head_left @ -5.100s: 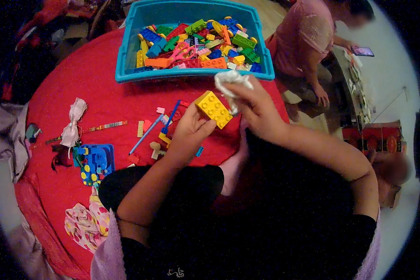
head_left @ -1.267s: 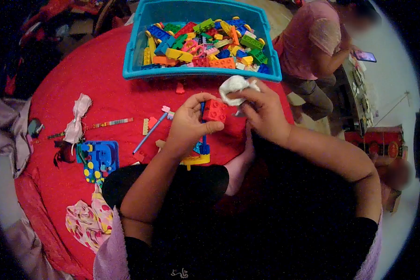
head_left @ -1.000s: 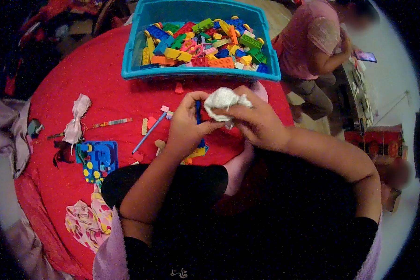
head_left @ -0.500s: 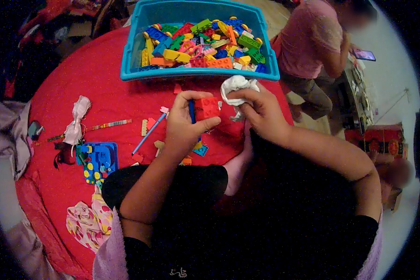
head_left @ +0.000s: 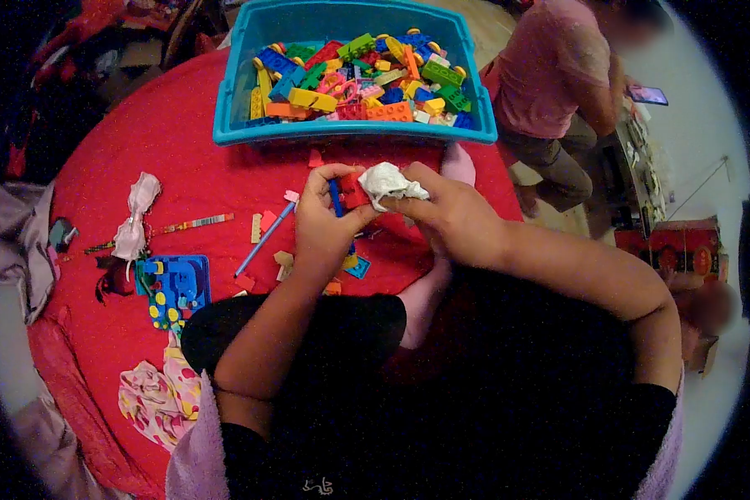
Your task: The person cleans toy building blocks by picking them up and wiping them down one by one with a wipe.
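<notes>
A red toy building brick (head_left: 353, 190) is gripped between the thumb and fingers of my left hand (head_left: 325, 208). My right hand (head_left: 454, 208) pinches a crumpled white cloth (head_left: 385, 183) and presses it against the brick's right side, covering part of it. Just behind my left thumb a blue strip-like piece (head_left: 336, 198) shows; whether it is held or lies below, I cannot tell. Under my hands, a small light-blue piece (head_left: 357, 267) lies on the red cloth cover (head_left: 167, 125).
A blue bin (head_left: 354, 130) of colourful bricks stands ahead. Left of my hands lie a blue stick (head_left: 267, 240), a pink bow (head_left: 137, 215), a blue toy base (head_left: 179, 283) and a patterned cloth (head_left: 154, 392). A person in a pink shirt (head_left: 550, 67) is at the right, holding a phone (head_left: 648, 95).
My right hand has moved left with the white cloth, which now touches the red brick and hides part of it. My left hand still holds the brick in nearly the same place.
</notes>
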The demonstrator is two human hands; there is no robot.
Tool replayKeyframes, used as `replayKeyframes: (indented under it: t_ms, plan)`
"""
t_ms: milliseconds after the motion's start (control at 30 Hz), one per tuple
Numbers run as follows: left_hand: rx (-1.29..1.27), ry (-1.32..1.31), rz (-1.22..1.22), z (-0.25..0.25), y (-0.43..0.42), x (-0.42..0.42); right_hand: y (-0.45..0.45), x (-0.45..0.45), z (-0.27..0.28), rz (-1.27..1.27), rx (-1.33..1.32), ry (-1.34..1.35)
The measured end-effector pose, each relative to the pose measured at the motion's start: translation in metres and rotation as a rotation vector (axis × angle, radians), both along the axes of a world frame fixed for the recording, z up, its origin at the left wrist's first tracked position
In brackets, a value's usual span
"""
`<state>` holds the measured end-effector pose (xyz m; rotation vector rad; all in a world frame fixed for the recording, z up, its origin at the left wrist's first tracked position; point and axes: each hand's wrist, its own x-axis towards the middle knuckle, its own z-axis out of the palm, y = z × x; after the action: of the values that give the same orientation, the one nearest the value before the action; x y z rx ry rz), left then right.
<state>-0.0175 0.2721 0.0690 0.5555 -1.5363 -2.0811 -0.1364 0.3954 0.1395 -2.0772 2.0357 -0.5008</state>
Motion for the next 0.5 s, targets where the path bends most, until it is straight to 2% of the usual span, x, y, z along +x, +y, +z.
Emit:
replayKeyframes:
  t_ms: [133, 200, 333, 433, 500]
  plan:
    - [0.054, 0.138, -0.017, 0.003, -0.004, -0.001, 0.0, -0.001, -0.004, -0.117, -0.078, -0.218]
    - [0.091, 0.184, -0.044, 0.005, -0.003, 0.0, -0.004, -0.005, -0.013, -0.343, -0.265, -0.442]
    - [0.092, 0.198, -0.084, 0.005, 0.0, 0.0, -0.002, -0.004, -0.016, -0.349, -0.209, -0.448]
    - [0.083, 0.196, -0.094, 0.005, 0.0, 0.001, -0.004, -0.001, -0.02, -0.227, -0.224, -0.498]
    - [0.067, 0.186, -0.088, 0.006, -0.002, 0.001, -0.001, -0.004, -0.021, -0.144, -0.169, -0.379]
